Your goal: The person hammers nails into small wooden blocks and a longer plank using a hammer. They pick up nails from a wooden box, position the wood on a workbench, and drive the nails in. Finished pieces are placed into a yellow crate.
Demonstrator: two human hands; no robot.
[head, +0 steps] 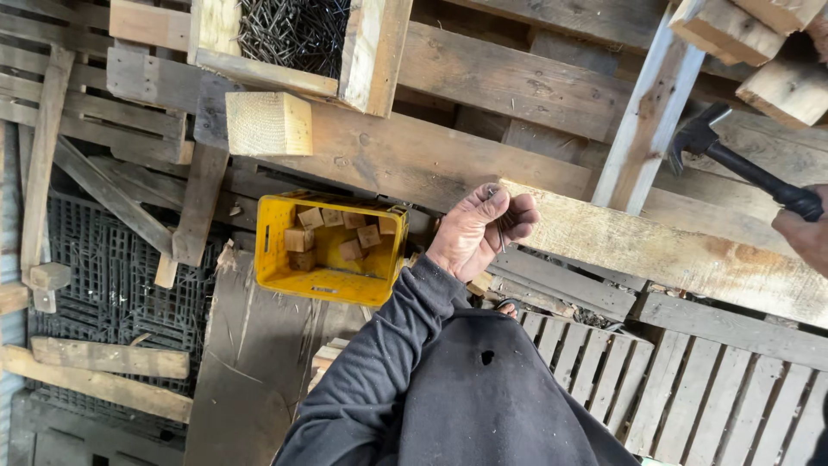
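1. Your left hand [479, 231] sits just right of centre, fingers curled in on a few thin nails [498, 226]; one nail head pokes up between thumb and forefinger, and the hand is closed around them.
2. Your dark sleeve [388, 345] runs from that hand down toward 6 o'clock.
3. Your right hand [804, 237] is at 3 o'clock, cut by the frame edge. It is gripping the black handle of a hammer [733, 158]; the steel head points up toward 1 o'clock and hangs in the air above the boards.
4. Just right of your left hand, touching its fingertips, lies a long pale plank [673, 250] that slants down toward 4 o'clock across the stacked pallets [517, 82].
5. At 9 o'clock from your left hand, close by, stands a yellow plastic crate [323, 280] holding small wooden blocks [335, 235].
6. At 12 o'clock, a wooden box [371, 60] holds a heap of dark nails [293, 30]. A cut pale block [269, 123] rests just below it.
7. At 8 o'clock, loose laths [108, 356] lie over a black plastic grid [103, 267].
8. At 5 o'clock, a grey slatted pallet [690, 388] lies under your arm.
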